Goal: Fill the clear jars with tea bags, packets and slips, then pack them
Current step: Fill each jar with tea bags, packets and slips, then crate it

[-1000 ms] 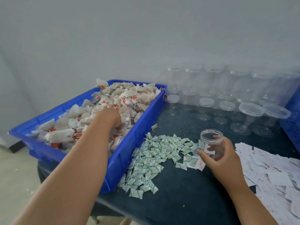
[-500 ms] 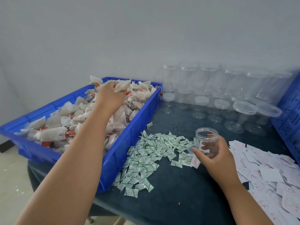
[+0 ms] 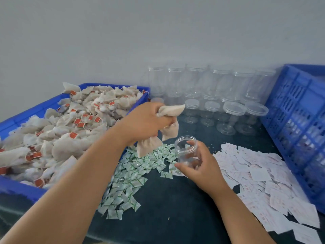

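While the left grip (image 3: 146, 120) clenches a bunch of tea bags (image 3: 170, 110) above the green packets (image 3: 133, 171), the right grip (image 3: 198, 166) grasps an open clear jar (image 3: 185, 148) beside the slips (image 3: 255, 173).

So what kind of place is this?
Probably a small hand-packing workshop: a blue tray heaped with tea bags, rows of empty clear jars, and loose piles of green packets and paper slips on the table.
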Action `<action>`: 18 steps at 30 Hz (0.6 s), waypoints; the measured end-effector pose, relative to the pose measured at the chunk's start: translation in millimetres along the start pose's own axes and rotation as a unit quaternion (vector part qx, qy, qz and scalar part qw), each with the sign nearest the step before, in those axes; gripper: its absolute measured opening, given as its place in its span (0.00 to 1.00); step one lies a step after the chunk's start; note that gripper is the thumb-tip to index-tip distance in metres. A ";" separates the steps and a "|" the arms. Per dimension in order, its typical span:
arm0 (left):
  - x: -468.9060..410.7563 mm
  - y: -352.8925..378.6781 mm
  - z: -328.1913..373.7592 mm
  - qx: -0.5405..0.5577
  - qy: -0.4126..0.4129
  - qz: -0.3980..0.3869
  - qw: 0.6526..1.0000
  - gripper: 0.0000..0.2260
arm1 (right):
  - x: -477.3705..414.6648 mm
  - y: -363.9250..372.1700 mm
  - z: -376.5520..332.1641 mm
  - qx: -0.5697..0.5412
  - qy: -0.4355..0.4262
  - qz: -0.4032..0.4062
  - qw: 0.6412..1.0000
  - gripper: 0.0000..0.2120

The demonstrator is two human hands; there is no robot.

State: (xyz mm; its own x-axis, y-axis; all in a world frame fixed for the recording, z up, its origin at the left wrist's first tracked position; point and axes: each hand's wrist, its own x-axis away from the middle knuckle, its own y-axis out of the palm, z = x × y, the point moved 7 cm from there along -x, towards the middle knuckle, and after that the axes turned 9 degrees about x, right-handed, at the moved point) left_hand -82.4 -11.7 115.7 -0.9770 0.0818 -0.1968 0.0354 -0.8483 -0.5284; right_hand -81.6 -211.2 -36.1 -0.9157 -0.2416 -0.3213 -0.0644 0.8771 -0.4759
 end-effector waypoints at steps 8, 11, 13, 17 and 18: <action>-5.5 39.8 -28.0 0.066 -0.063 -0.001 0.996 0.10 | -0.2 -2.9 3.9 -0.012 0.001 0.013 1.000 0.33; -4.6 39.9 -26.7 0.095 -0.065 0.008 0.993 0.15 | -2.5 -2.3 5.4 -0.009 0.006 0.019 1.000 0.33; -3.9 38.4 -23.5 0.114 -0.047 0.031 0.992 0.14 | -2.5 -2.2 4.2 0.007 0.001 0.019 1.000 0.32; -5.5 41.5 -20.8 0.072 -0.034 -0.014 0.997 0.08 | -1.1 -4.3 -1.5 -0.001 -0.010 0.028 1.000 0.31; -5.2 45.1 -20.8 0.023 -0.034 -0.036 0.999 0.08 | -1.2 -4.2 -2.5 0.004 -0.014 0.027 1.000 0.30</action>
State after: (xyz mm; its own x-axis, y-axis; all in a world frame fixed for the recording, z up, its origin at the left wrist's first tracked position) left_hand -71.3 -39.6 75.7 -0.9887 0.1094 -0.1023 -0.0439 -0.8647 -0.5004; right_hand -81.2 -213.6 -31.7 -0.9065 -0.2048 -0.3693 -0.0117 0.8864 -0.4628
